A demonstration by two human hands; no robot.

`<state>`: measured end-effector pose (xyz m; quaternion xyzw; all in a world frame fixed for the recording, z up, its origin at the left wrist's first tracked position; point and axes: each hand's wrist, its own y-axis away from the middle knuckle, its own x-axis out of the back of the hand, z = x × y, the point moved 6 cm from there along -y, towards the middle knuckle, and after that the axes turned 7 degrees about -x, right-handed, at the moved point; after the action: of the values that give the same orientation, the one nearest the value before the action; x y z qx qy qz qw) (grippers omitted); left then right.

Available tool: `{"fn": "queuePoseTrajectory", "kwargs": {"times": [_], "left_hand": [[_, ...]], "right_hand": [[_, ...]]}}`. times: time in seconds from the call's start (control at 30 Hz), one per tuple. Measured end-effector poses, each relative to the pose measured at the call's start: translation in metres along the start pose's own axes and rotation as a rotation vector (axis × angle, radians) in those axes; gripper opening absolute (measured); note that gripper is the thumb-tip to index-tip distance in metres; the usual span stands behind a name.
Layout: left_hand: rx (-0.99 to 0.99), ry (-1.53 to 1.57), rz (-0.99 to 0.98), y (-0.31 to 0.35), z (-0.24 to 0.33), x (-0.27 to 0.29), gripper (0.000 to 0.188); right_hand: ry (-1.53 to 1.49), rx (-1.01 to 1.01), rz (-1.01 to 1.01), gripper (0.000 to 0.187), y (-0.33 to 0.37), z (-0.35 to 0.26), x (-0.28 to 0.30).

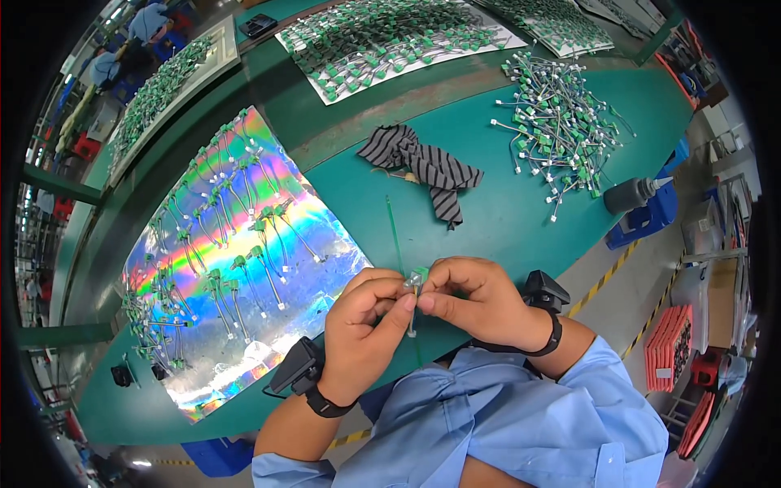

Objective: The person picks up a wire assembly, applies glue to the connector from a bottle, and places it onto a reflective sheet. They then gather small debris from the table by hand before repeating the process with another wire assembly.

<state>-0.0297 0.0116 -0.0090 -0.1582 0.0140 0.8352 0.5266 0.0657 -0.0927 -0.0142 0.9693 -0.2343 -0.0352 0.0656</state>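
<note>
Near the front edge of the green table, both hands meet over a small green part with wires and a white connector [418,276]. My left hand [368,313] pinches it from the left with thumb and forefinger. From the other side my right hand [476,302] grips the same piece, its thumb close to the left thumb. The wires hang below the fingertips, ending in a small white plug [412,333]. Fingers hide most of the wires. Just beyond the hands lies a thin green stick [394,228] on the table.
To the left, a shiny holographic sheet [325,244] bears rows of similar wired parts. A striped dark cloth [431,167] lies ahead. A heap of wired parts [561,122] and a dark bottle [626,196] stand at the right. Loaded white boards [508,39] fill the back.
</note>
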Motion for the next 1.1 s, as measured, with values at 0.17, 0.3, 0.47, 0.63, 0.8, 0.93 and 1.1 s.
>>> {"fn": "queuePoseTrajectory", "kwargs": {"times": [0.17,0.3,0.47,0.63,0.8,0.93,1.1], "left_hand": [[0.116,0.090,0.013,0.003,-0.004,0.001,0.010],[0.061,-0.087,0.008,0.003,-0.004,0.002,0.009],[0.168,-0.057,0.066,0.005,-0.002,0.001,0.009],[0.349,0.054,-0.005,0.005,-0.004,-0.002,0.010],[0.333,0.029,-0.068,0.010,-0.004,-0.001,0.009],[0.279,0.140,-0.043,0.010,-0.005,-0.007,0.008],[0.188,0.134,0.042,0.008,-0.008,0.002,0.010]], "right_hand": [[0.059,-0.104,-0.059,0.011,0.001,-0.009,0.000],[0.055,-0.092,0.056,0.014,0.002,-0.013,0.009],[0.175,0.120,-0.027,0.017,-0.003,-0.029,0.015],[0.167,0.187,-0.092,0.021,-0.009,-0.030,0.021],[0.243,0.355,-0.112,0.024,-0.011,-0.038,0.022],[0.248,0.320,-0.171,0.023,0.003,-0.041,0.028],[0.438,0.345,0.112,0.021,0.039,-0.044,0.076]]}}
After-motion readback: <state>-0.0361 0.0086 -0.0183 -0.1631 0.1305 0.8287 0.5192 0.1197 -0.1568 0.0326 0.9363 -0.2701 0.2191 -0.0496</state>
